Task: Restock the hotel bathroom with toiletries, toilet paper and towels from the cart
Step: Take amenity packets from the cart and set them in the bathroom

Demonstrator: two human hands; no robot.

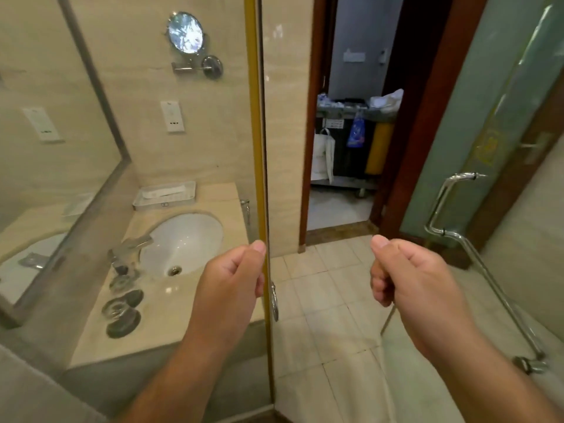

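Observation:
My left hand [235, 279] and my right hand [409, 279] are both raised in front of me with fingers curled and nothing in them. The housekeeping cart [351, 138] stands beyond the open doorway, with a white bag, a blue bag and a yellow sack hanging on it. Seen through a glass panel at the left, the vanity counter [213, 196] carries a clear amenity tray [166, 195] holding a white packet. The white sink [186, 242] lies in front of the tray.
A glass shower panel with a yellow edge strip [259, 148] stands between my hands. An open frosted glass door [488, 117] with a chrome handle [476, 254] is at the right. Two upturned glasses [122, 306] sit on coasters by the faucet [128, 248]. Tiled floor leads to the doorway.

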